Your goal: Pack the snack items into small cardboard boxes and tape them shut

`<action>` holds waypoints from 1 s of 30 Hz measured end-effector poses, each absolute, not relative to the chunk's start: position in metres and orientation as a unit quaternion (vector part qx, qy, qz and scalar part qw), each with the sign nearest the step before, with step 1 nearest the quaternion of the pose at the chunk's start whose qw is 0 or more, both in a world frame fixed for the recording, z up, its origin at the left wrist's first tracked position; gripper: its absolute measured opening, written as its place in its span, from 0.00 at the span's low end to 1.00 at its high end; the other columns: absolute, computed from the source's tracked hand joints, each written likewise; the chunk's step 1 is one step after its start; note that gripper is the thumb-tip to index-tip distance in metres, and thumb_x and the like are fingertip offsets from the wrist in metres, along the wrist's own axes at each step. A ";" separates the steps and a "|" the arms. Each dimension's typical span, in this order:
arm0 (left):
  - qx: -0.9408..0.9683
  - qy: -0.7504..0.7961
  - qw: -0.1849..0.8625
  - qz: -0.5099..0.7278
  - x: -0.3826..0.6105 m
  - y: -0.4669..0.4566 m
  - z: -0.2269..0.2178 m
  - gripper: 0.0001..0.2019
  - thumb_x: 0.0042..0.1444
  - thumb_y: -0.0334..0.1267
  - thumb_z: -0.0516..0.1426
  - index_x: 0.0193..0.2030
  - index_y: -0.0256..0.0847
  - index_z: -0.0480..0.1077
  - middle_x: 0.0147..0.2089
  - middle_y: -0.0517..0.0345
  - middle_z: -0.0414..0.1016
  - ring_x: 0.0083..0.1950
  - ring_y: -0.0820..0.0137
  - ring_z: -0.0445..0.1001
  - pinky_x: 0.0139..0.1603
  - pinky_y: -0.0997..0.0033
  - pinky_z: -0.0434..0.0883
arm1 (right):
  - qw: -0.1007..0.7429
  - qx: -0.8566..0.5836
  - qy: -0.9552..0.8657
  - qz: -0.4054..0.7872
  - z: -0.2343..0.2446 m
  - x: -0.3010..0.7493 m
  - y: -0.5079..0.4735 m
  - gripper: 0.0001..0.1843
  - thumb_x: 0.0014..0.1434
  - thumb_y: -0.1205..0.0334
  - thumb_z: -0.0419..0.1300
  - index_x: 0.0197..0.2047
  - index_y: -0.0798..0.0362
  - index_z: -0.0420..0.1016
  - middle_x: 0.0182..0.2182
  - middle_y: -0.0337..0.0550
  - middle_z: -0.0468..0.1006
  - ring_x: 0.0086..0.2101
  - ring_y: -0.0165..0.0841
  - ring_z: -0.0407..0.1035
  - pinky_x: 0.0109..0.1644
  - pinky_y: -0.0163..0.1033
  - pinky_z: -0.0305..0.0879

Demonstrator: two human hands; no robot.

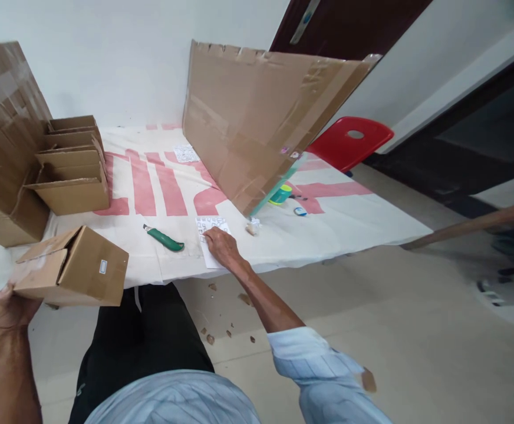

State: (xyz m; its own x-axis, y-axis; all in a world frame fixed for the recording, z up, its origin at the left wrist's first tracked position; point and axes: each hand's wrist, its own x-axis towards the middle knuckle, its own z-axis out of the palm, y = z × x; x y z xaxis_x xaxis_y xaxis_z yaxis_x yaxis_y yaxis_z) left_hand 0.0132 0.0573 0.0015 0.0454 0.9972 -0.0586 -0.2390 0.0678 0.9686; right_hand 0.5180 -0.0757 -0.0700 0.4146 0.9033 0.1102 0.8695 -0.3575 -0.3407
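Note:
My left hand [17, 307] grips a small closed cardboard box [92, 268] by its lower left corner, fingers underneath. The box is tilted at the table's front edge and has a small white label with a dark border [103, 267] on its side. My right hand [224, 246] is over a white sheet of small bordered stickers [210, 259], fingertips bent together on its printed part. Whatever is between those fingers is too small to make out. A green utility knife [165, 238] with its blade tip showing lies between the box and the sheet.
Open cardboard boxes [73, 197] stand at the left beside a large carton [5, 135]. A big cardboard panel [257, 118] stands upright. Behind the table's right side is a red chair [349, 141]. Near the panel lie a tape roll [280, 195] and a printed sheet [186, 153]. Cardboard scraps [210, 339] litter the floor.

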 end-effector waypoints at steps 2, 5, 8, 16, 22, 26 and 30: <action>0.423 0.428 0.591 0.536 0.006 0.061 -0.008 0.48 0.24 0.65 0.74 0.58 0.52 0.77 0.60 0.53 0.84 0.75 0.37 0.67 0.64 0.43 0.80 | 0.205 -0.820 -0.533 0.034 -0.066 0.512 -0.078 0.16 0.71 0.68 0.53 0.46 0.53 0.83 0.47 0.53 0.83 0.47 0.42 0.76 0.49 0.41 0.68; 0.399 0.409 0.598 0.563 0.000 0.063 -0.021 0.47 0.22 0.63 0.76 0.53 0.46 0.80 0.58 0.50 0.86 0.69 0.40 0.74 0.56 0.53 0.83 | 0.343 -0.764 -0.546 0.008 -0.057 0.482 -0.080 0.15 0.70 0.67 0.53 0.45 0.52 0.83 0.43 0.52 0.83 0.45 0.42 0.77 0.50 0.44 0.71; 0.386 0.403 0.591 0.582 -0.005 0.063 -0.032 0.42 0.25 0.62 0.76 0.49 0.42 0.81 0.51 0.48 0.87 0.61 0.47 0.81 0.50 0.61 0.84 | 0.505 -0.635 -0.584 0.025 -0.040 0.424 -0.082 0.13 0.72 0.63 0.55 0.46 0.50 0.82 0.41 0.48 0.82 0.42 0.40 0.77 0.47 0.44 0.74; 0.352 0.365 0.605 0.614 -0.008 0.065 -0.043 0.36 0.36 0.56 0.75 0.53 0.43 0.81 0.49 0.50 0.88 0.55 0.50 0.84 0.49 0.62 0.81 | 0.606 -0.475 -0.633 0.081 0.000 0.288 -0.075 0.16 0.72 0.65 0.57 0.57 0.49 0.81 0.45 0.49 0.80 0.47 0.41 0.76 0.53 0.48 0.78; 0.344 0.354 0.611 0.619 -0.002 0.060 -0.040 0.36 0.34 0.55 0.76 0.52 0.40 0.81 0.45 0.48 0.89 0.57 0.51 0.83 0.49 0.63 0.81 | 0.601 -0.494 -0.622 0.086 0.003 0.273 -0.069 0.18 0.72 0.64 0.57 0.60 0.46 0.82 0.45 0.49 0.79 0.48 0.44 0.75 0.56 0.53 0.77; 0.341 0.357 0.608 0.622 0.004 0.056 -0.036 0.38 0.34 0.55 0.76 0.54 0.39 0.80 0.44 0.48 0.89 0.60 0.49 0.82 0.51 0.61 0.81 | 0.595 -0.499 -0.626 0.071 0.005 0.271 -0.074 0.18 0.72 0.64 0.57 0.60 0.45 0.82 0.44 0.49 0.79 0.47 0.43 0.75 0.55 0.52 0.77; 0.353 0.366 0.603 0.615 0.014 0.048 -0.034 0.41 0.33 0.57 0.77 0.55 0.39 0.80 0.49 0.44 0.88 0.61 0.45 0.81 0.59 0.54 0.79 | 0.601 -0.506 -0.615 0.073 -0.006 0.277 -0.080 0.17 0.72 0.63 0.57 0.59 0.46 0.82 0.46 0.50 0.79 0.49 0.42 0.76 0.56 0.50 0.78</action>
